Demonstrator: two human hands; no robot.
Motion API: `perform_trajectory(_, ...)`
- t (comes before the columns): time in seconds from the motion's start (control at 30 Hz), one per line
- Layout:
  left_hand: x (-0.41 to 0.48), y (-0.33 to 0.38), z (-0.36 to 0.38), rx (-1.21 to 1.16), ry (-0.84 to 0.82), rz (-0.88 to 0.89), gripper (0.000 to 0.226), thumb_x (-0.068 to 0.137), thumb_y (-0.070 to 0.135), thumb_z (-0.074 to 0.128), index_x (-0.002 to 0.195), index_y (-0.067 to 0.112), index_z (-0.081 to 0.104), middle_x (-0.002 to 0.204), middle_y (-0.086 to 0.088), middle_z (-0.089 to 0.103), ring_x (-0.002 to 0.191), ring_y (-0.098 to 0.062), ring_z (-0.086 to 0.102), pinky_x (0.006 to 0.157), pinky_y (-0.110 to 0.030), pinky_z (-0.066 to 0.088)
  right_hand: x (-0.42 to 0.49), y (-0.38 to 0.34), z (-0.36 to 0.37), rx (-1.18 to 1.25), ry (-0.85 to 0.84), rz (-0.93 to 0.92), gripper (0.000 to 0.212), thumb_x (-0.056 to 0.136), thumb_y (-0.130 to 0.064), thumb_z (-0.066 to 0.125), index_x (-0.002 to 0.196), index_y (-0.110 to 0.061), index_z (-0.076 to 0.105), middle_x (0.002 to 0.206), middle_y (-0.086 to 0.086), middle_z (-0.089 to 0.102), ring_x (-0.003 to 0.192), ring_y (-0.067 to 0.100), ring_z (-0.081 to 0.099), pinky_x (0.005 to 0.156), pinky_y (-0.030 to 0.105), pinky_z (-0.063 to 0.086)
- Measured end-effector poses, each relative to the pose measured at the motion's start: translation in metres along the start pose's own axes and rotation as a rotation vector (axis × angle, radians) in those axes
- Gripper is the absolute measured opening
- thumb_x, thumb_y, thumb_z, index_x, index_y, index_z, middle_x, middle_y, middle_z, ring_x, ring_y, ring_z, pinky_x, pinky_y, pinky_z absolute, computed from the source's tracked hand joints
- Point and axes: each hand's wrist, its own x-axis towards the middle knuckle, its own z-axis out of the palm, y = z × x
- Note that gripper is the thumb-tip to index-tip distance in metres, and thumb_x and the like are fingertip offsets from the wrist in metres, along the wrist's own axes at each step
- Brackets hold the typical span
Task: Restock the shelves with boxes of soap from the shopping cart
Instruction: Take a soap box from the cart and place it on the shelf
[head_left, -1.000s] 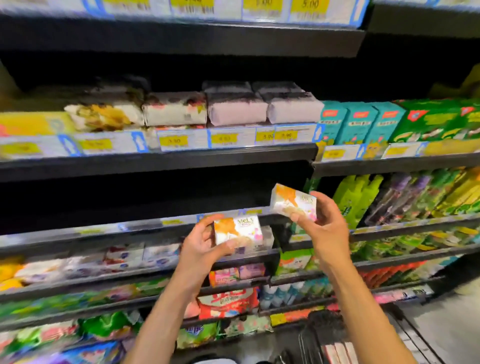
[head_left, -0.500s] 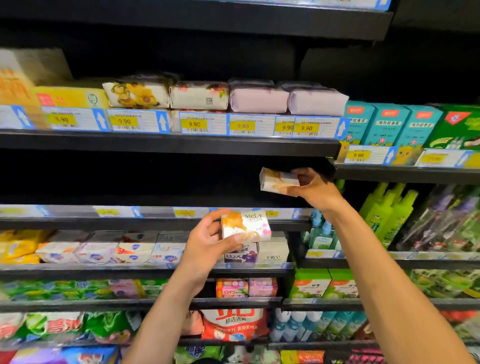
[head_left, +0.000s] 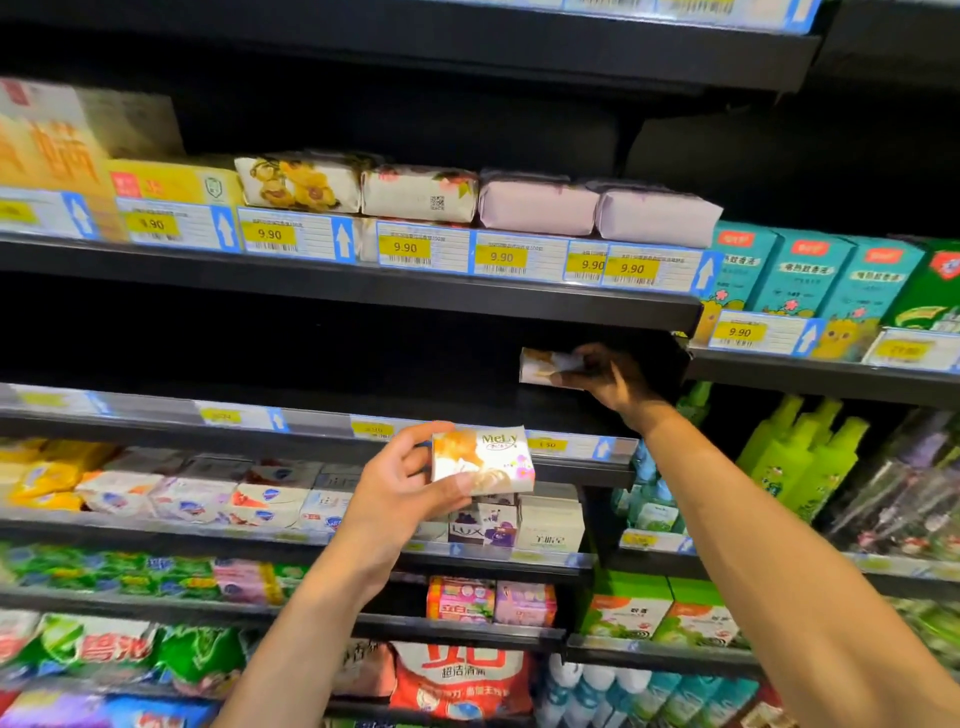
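1. Right hand (head_left: 613, 382) — fingers curled round a soap box (head_left: 545, 365), reaching deep into the dark shelf (head_left: 363, 397) at its right end. The box is held level, likely so it can be seated flat near the back.
2. Left hand (head_left: 400, 493) — thumb and fingers pinch a MeLy box (head_left: 483, 460), label outward, just before the shelf's front rail. It is apparently kept ready as the next one in.
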Motion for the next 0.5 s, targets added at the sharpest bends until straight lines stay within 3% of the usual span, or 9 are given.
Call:
perform_trajectory(0.07, 0.001, 0.001, 0.001, -0.018, -0.005, -0.001, 0.053, 0.084, 0.008, 0.077, 0.13, 0.026, 0.056, 0.116, 0.001, 0.073, 0.107, -0.021, 0.071, 0.085, -0.035, 0.06, -0.002, 0.001, 0.003, 0.006, -0.014, 0.009, 0.061, 0.082, 0.005, 0.08, 0.137, 0.012, 0.052, 0.121, 0.017, 0.062, 0.104, 0.017, 0.062, 0.077, 0.006, 0.045)
perform_trajectory(0.13, 0.003, 0.003, 0.003, -0.029, -0.009, -0.004, 0.055, 0.084, 0.009, 0.077, 0.131, 0.027, 0.056, 0.117, 0.001, 0.073, 0.108, -0.021, 0.071, 0.084, -0.034, 0.06, -0.005, -0.002, 0.002, -0.042, -0.041, 0.021, 0.074, 0.087, -0.016, 0.082, 0.149, -0.001, 0.045, 0.141, 0.015, 0.058, 0.126, 0.023, 0.057, 0.098, 0.019, 0.043)
perform_trajectory(0.2, 0.005, 0.006, 0.005, -0.034, -0.008, -0.006, 0.056, 0.083, 0.01, 0.077, 0.131, 0.029, 0.055, 0.118, 0.003, 0.073, 0.109, -0.021, 0.071, 0.084, -0.032, 0.06, -0.007, -0.004, -0.003, -0.091, -0.024, 0.012, 0.076, 0.088, -0.034, 0.079, 0.152, -0.01, 0.045, 0.147, 0.012, 0.056, 0.135, 0.027, 0.053, 0.111, 0.033, 0.042)
perform_trajectory(0.23, 0.005, 0.007, 0.006, -0.033, -0.005, -0.004, 0.057, 0.082, 0.011, 0.077, 0.131, 0.03, 0.055, 0.118, 0.003, 0.073, 0.109, -0.021, 0.071, 0.084, -0.033, 0.06, -0.012, -0.008, -0.007, -0.094, -0.016, 0.0, 0.07, 0.09, -0.038, 0.077, 0.15, -0.012, 0.049, 0.144, 0.012, 0.059, 0.133, 0.028, 0.055, 0.11, 0.034, 0.044)
perform_trajectory(0.3, 0.008, 0.01, 0.009, -0.031, 0.002, 0.004, 0.061, 0.082, 0.012, 0.078, 0.134, 0.031, 0.052, 0.117, 0.002, 0.073, 0.109, -0.02, 0.071, 0.085, -0.035, 0.06, -0.034, -0.019, -0.016, -0.054, -0.016, -0.026, 0.047, 0.096, -0.032, 0.071, 0.138, -0.015, 0.061, 0.13, 0.003, 0.067, 0.123, 0.021, 0.061, 0.096, 0.016, 0.045)
perform_trajectory(0.37, 0.01, 0.013, 0.012, -0.035, 0.007, 0.015, 0.063, 0.083, 0.01, 0.077, 0.136, 0.032, 0.049, 0.114, 0.0, 0.074, 0.107, -0.021, 0.071, 0.085, -0.035, 0.06, -0.065, -0.03, -0.025, -0.035, -0.092, -0.069, 0.025, 0.099, -0.031, 0.066, 0.124, -0.028, 0.069, 0.116, -0.017, 0.068, 0.115, 0.005, 0.063, 0.088, 0.001, 0.04)
perform_trajectory(0.43, 0.013, 0.016, 0.015, -0.041, 0.009, 0.025, 0.06, 0.084, 0.009, 0.077, 0.133, 0.029, 0.051, 0.112, -0.002, 0.074, 0.106, -0.022, 0.072, 0.084, -0.034, 0.061, -0.09, -0.031, -0.031, -0.023, -0.17, -0.152, 0.024, 0.096, -0.037, 0.07, 0.12, -0.039, 0.07, 0.122, -0.021, 0.068, 0.121, 0.003, 0.061, 0.105, 0.016, 0.044)
perform_trajectory(0.5, 0.017, 0.019, 0.019, -0.06, -0.004, 0.03, 0.058, 0.083, 0.008, 0.078, 0.132, 0.025, 0.052, 0.113, -0.004, 0.074, 0.106, -0.024, 0.072, 0.084, -0.035, 0.061, -0.111, -0.035, -0.032, -0.056, -0.234, -0.259, 0.046, 0.084, -0.047, 0.078, 0.128, -0.039, 0.067, 0.134, -0.016, 0.064, 0.128, 0.005, 0.057, 0.108, 0.026, 0.044)
